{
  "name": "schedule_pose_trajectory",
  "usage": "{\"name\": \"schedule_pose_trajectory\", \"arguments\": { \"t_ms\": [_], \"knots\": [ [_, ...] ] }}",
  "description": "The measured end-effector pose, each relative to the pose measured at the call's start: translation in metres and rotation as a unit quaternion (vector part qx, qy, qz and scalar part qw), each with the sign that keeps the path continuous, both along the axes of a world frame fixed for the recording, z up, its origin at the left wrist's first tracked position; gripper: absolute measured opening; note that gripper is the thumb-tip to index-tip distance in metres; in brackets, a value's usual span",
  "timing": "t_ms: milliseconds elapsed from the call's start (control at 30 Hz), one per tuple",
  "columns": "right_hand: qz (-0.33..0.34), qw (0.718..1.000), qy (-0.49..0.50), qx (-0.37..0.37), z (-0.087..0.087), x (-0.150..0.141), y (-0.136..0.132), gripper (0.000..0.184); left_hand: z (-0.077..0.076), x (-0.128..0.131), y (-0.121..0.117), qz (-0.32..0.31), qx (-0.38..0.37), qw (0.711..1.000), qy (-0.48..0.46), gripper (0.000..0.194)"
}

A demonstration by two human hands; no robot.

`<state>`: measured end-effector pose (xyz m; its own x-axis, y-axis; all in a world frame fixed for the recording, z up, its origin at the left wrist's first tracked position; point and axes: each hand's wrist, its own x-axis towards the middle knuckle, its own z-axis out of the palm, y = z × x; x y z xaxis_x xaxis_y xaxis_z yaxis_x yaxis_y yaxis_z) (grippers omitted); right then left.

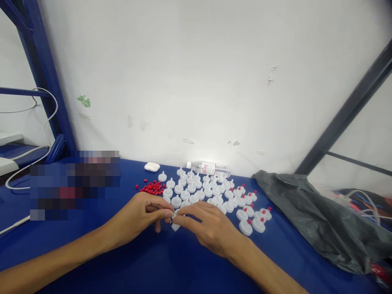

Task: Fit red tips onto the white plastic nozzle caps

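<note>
Loose red caps lie near the back edge of the counter; knuckle contact could scatter them. The left hand has its grip nearly closed beside a white spouted cap; its contents cannot be determined. The right hand pinches that cap between fingertips; uneven pressure could eject it toward crowded spouted caps, displacing them.

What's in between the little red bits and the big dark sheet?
White round pieces with spouts lie between the red bits and the dark sheet, some with red tips; the head view shows this.
</note>
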<state>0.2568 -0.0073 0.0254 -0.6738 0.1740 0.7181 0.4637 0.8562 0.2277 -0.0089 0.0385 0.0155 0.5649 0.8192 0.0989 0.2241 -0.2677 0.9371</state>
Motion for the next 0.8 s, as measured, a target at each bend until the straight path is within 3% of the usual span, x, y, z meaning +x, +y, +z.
{"name": "schedule_pose_trajectory", "arguments": {
  "t_ms": [233,433,633,800],
  "knots": [
    [0.003,1.000,-0.018,-0.012,-0.015,0.003,0.000,0.029,-0.005,0.000,-0.003,-0.027,-0.021,0.999,0.005,0.048],
    [0.020,0.999,-0.034,0.001,-0.013,0.001,0.000,0.026,-0.012,0.002,-0.008,-0.059,-0.048,0.997,-0.002,0.058],
    [-0.005,0.997,-0.074,0.017,-0.017,0.001,0.002,0.016,-0.015,0.001,-0.010,-0.068,-0.072,0.995,-0.001,0.067],
    [0.015,0.998,-0.054,0.023,-0.019,-0.002,0.001,0.018,-0.018,0.002,-0.009,-0.084,-0.088,0.993,-0.008,0.068]
  ]
}}
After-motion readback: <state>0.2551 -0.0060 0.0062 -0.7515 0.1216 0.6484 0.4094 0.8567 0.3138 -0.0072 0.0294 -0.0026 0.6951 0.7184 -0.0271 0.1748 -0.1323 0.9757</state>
